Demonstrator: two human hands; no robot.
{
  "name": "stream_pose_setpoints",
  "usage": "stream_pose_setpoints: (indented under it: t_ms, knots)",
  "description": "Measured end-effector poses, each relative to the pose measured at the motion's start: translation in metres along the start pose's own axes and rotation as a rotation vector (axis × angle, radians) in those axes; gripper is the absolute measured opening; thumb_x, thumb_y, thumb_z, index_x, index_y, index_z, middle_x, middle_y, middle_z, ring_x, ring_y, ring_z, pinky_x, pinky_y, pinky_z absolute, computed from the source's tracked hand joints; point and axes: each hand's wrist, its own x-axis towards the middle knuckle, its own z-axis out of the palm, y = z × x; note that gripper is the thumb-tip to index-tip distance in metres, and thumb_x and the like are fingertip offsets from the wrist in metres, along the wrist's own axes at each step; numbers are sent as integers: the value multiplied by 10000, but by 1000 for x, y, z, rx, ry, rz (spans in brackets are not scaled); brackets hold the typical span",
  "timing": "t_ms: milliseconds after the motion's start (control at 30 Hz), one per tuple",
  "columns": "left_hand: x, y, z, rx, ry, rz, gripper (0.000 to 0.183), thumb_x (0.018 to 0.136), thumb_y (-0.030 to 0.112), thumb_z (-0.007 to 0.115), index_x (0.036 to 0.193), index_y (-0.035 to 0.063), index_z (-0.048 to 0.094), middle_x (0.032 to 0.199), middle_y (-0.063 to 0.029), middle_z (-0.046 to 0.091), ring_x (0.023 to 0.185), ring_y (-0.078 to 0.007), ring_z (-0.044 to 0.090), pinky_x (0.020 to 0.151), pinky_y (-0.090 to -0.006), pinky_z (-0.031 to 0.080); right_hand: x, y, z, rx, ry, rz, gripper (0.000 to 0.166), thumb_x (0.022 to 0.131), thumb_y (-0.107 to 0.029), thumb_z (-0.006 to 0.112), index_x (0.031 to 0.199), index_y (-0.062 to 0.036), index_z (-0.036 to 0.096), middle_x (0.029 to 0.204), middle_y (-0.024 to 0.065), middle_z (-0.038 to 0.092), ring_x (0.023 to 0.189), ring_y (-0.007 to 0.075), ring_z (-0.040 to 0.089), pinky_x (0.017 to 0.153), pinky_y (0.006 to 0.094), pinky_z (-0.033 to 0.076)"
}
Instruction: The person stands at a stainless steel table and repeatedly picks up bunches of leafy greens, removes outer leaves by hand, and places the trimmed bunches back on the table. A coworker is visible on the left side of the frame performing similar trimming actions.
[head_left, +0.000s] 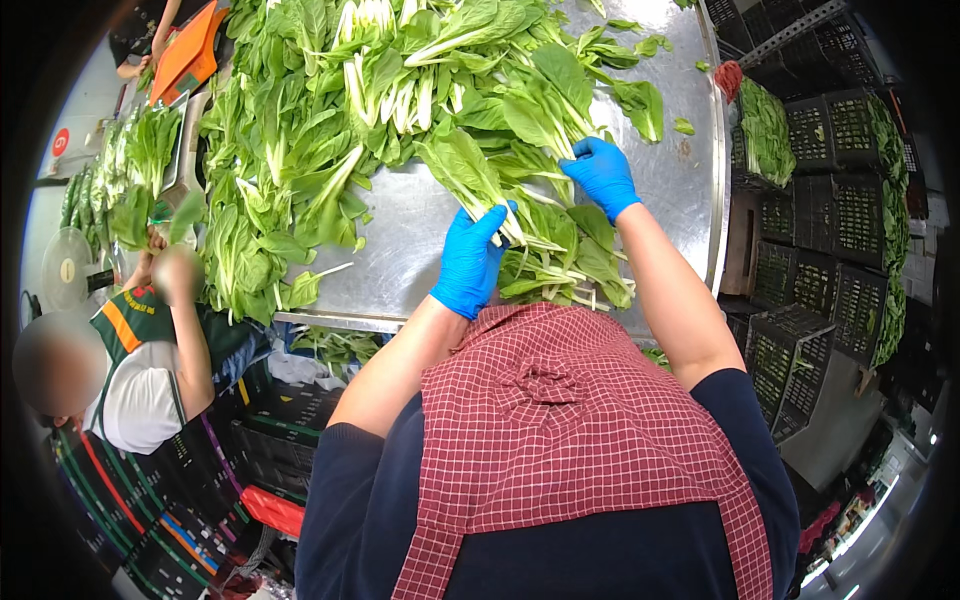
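Note:
Both of my hands wear blue gloves over a metal table (397, 217). My left hand (476, 259) is closed around the pale stems of a leafy green (465, 161), whose leaves point away from me. To its right, my right hand (601, 174) has its fingers on the white stem end of another leafy green (536, 112). Loose greens (559, 232) lie between my hands and down to the table's near edge. A large heap of the same greens (300, 127) covers the far and left parts of the table.
At the left, a co-worker (150, 375) holds greens beside a scale (180, 150). An orange tray (187, 56) stands beyond. Stacked black crates (817, 217) with greens line the right side. More dark crates (277, 427) stand below the table at the left.

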Motion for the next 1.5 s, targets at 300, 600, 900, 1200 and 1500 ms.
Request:
stream_pose_setpoints:
  t_ms: [300, 600, 900, 1200, 1500]
  knots:
    - [7, -4, 5, -40, -3, -30, 332, 907, 65, 586, 1228, 30, 507, 1104, -86, 610, 1003, -202, 596, 872, -346, 490, -62, -32, -9, 713, -299, 250, 252, 825, -226, 725, 948, -16, 660, 746, 15, 617, 610, 89, 538, 565, 224, 431]
    - [4, -7, 10, 80, 15, -57, 340, 896, 76, 610, 1221, 24, 524, 1109, -93, 625, 957, -180, 614, 819, -312, 501, -90, -42, 6, 520, -364, -49, 277, 784, -170, 753, 1006, -21, 680, 820, 29, 662, 730, 90, 585, 690, 260, 498]
    - [1, -8, 3, 59, 1, -10, 344, 876, 61, 619, 1205, 11, 530, 1091, -94, 632, 953, -192, 614, 813, -315, 494, -95, -50, 13, 510, -439, -27, 238, 791, -158, 739, 970, -13, 681, 809, 48, 678, 716, 93, 610, 679, 250, 509]
    - [-1, 5, -7, -69, 70, 42, 245, 901, 83, 576, 1132, 28, 518, 1008, -91, 598, 916, -218, 591, 834, -371, 490, -84, -46, 16, 518, -378, 149, 192, 831, -178, 683, 943, -21, 683, 746, 62, 662, 659, 125, 614, 628, 267, 508]
    - [-2, 10, -9, -24, 108, 125, 278, 909, 108, 581, 1169, 48, 504, 1027, -92, 606, 904, -214, 598, 810, -366, 507, -47, -30, 15, -72, -47, -3, 291, 777, -314, 723, 949, -86, 666, 764, 88, 655, 716, 227, 641, 689, 344, 507]
